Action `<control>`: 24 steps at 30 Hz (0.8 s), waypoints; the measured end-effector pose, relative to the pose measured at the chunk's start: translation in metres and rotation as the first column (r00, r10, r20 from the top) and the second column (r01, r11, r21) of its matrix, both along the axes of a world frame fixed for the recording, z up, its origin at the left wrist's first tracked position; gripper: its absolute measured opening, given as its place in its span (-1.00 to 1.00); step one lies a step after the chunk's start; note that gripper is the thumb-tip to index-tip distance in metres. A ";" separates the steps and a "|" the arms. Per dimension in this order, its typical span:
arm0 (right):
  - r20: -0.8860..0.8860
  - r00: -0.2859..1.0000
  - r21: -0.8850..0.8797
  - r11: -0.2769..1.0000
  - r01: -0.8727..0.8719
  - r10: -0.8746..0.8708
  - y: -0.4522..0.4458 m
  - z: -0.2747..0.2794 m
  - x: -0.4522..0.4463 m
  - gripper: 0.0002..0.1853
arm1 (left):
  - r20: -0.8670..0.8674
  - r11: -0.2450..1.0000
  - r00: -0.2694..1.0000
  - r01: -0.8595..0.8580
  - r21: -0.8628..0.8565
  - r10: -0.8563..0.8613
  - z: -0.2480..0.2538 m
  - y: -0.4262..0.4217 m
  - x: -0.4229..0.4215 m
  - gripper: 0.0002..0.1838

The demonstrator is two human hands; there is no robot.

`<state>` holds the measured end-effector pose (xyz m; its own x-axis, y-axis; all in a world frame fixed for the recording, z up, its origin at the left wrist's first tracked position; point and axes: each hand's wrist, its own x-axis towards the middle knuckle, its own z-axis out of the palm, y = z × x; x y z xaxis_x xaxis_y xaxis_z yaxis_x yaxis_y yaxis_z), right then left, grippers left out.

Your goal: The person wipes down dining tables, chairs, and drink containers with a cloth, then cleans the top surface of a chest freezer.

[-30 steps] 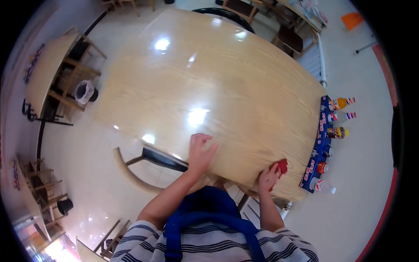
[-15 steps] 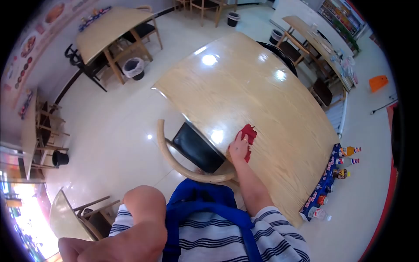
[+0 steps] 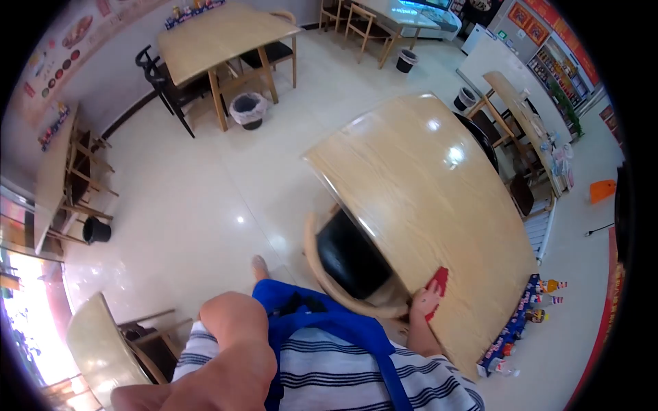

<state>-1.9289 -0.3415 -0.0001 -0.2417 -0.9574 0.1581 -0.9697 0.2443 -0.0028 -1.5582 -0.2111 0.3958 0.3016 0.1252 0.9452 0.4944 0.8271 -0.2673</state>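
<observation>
My right hand point(image 3: 426, 301) presses a red cloth point(image 3: 439, 282) onto the wooden table point(image 3: 425, 198), close to the table's near edge. Part of the cloth sticks out past my fingers. My left arm is bent across my body at the lower left. The left hand is cut off by the bottom of the view, so its fingers do not show.
A chair with a black seat point(image 3: 351, 255) is tucked at the table's left side. A blue box point(image 3: 510, 329) with bottles and cans lines the right edge. Other tables point(image 3: 219, 41), chairs and a lined bin point(image 3: 248, 109) stand farther off.
The view has swung left. My left hand has left the table area and dropped out of sight. My right hand, with the red cloth, has moved toward the near part of the table since half a second ago.
</observation>
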 end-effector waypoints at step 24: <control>0.345 0.923 -0.076 0.976 0.206 -0.168 -0.148 -0.017 0.404 -0.48 | 0.158 0.538 0.776 -0.553 0.636 0.611 -0.064 -0.068 0.346 -0.45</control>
<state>-1.5250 -0.4899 -0.0174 -0.4718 -0.8709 0.1374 -0.8441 0.4011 -0.3560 -1.2122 -0.2795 0.3323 0.4514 -0.2976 0.8412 -0.1553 0.9022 0.4025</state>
